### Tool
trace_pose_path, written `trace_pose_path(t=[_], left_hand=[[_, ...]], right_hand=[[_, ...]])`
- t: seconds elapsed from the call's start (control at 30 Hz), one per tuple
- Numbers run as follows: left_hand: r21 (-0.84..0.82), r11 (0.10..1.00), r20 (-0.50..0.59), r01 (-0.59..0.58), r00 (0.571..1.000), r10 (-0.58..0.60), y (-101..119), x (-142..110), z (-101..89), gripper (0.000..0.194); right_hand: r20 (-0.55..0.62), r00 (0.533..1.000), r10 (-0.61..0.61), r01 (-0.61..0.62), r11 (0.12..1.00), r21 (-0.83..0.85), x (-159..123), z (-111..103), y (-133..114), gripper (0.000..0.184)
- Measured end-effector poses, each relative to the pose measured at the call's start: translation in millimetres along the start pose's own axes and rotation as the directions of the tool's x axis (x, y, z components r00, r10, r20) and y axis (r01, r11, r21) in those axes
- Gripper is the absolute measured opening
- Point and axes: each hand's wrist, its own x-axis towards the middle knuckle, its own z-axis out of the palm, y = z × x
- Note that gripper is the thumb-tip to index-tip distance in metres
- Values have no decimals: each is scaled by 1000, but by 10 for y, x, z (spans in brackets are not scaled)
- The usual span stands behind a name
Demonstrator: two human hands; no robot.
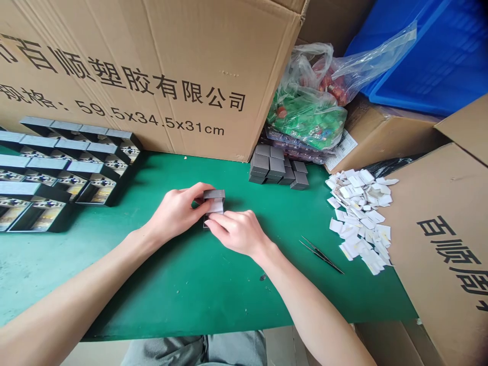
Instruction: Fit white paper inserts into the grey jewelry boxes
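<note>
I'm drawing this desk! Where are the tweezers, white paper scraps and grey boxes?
Tweezers (pixel 322 256), head view, middle of the arms.
White paper scraps (pixel 358 218), head view, middle of the pile.
Grey boxes (pixel 277 165), head view, top of the stack.

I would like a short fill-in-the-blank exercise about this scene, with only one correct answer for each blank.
The left hand and right hand both hold one small ____ box.
The tweezers lie on the ____ mat.
White paper pieces lie in a pile to the ____ of the hands.
The size printed on the cardboard box is 59.5x34.5x____ cm.

Answers: grey; green; right; 31
</note>
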Motion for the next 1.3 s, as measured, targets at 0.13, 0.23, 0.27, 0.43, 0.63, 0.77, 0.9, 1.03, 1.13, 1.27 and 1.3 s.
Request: trace_pose_path(t=[0.13,0.23,0.27,0.43,0.63,0.77,0.9,1.03,1.13,1.27,1.3], left_hand=[[35,999,-68,-3,998,5,-28,-16,9,39],[56,998,-93,-7,996,13,-29,-23,-1,45],[61,998,-85,-13,996,19,-27,-26,-3,48],[85,996,-44,-32,998,35,-37,-42,20,51],[79,997,-43,-12,999,16,-69,-39,63,34],[75,997,-52,-26,998,30,-71,-36,82,31],[72,997,-57,-21,998,25,-68,-32,99,30],[13,1000,-48,0,999,1,-44,-17,82,26],[-79,997,-17,14,1000,-15,-21,3,55,25],[-122,993,20,-4,1000,6,-14,25,45,26],[-125,992,22,-8,1000,10,-17,28,46,26]], right_hand=[[-44,999,18,-17,999,28,-9,-8,29,49],[-75,997,24,-21,999,38,-13,-7,48,48],[-71,997,23,-21,999,35,-13,-5,47,46],[-42,999,32,-32,999,12,-10,5,9,39],[65,993,101,-100,995,-14,-6,12,-8,35],[94,987,130,-130,992,-6,-8,22,7,33],[96,984,148,-150,989,15,-12,17,22,32],[95,986,140,-145,989,38,-13,-5,28,33],[92,989,116,-122,991,60,-16,-13,31,35],[128,987,100,-110,991,71,-16,-17,29,34],[142,985,100,-111,991,73,-14,-22,25,33]])
